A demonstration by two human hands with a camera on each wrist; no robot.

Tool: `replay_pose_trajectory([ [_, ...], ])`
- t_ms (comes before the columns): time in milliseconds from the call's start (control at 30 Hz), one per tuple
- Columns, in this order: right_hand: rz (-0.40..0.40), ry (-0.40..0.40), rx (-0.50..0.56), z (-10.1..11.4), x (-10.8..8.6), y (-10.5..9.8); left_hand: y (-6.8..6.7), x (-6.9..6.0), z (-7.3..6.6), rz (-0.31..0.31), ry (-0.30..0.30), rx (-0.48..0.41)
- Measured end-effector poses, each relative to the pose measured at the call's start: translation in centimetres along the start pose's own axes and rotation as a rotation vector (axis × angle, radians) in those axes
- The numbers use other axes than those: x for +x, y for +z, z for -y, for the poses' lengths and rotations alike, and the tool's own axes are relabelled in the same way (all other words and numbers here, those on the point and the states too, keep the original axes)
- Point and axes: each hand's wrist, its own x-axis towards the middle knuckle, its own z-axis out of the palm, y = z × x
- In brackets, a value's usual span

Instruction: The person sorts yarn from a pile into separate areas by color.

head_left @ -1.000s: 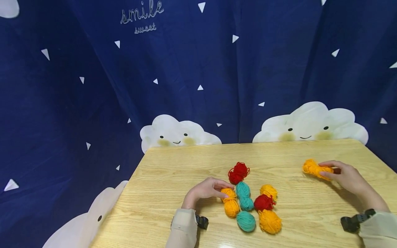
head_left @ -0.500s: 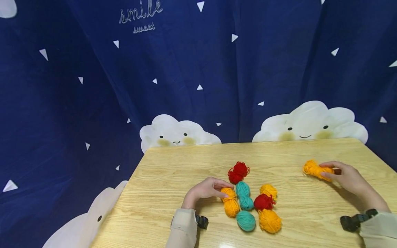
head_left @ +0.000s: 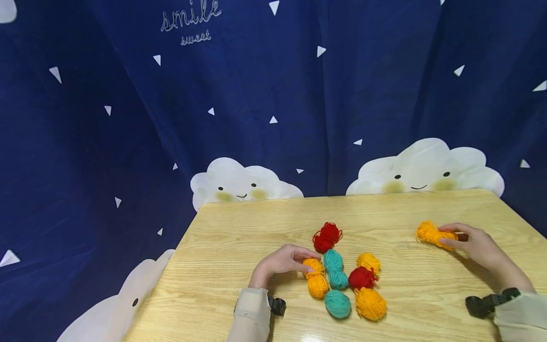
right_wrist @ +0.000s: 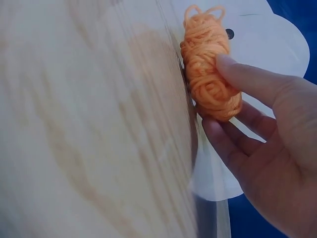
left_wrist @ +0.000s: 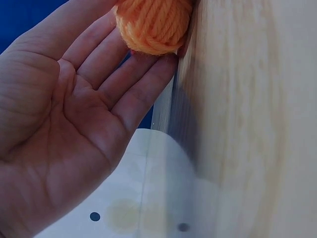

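Pale wood-grain table (head_left: 239, 228), standing before a cloud-printed navy cloth (head_left: 256, 85).
Left hand (head_left: 281, 259), fingers barely bent, is pinching a waisted orange wool skein (head_left: 317, 286) beside a waisted teal wool skein (head_left: 335, 270); right hand (head_left: 476, 243), half-curled, is pinching a loose orange wool bundle (head_left: 429, 233) at table right. The left wrist view's top edge is cutting off the orange skein.

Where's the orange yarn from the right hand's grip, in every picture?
Head: orange yarn lower right, in the right hand's grip.
Left wrist: not there; that orange ball is a different one.
Right wrist: above centre, slightly right.
All three share the table.
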Motion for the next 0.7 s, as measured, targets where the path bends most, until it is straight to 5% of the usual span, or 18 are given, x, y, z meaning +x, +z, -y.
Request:
replay_pose_trajectory([
  [700,0.003,0.053,0.058,-0.09,-0.05,0.43,0.00,0.06,0.14,0.005,-0.012,-0.010],
])
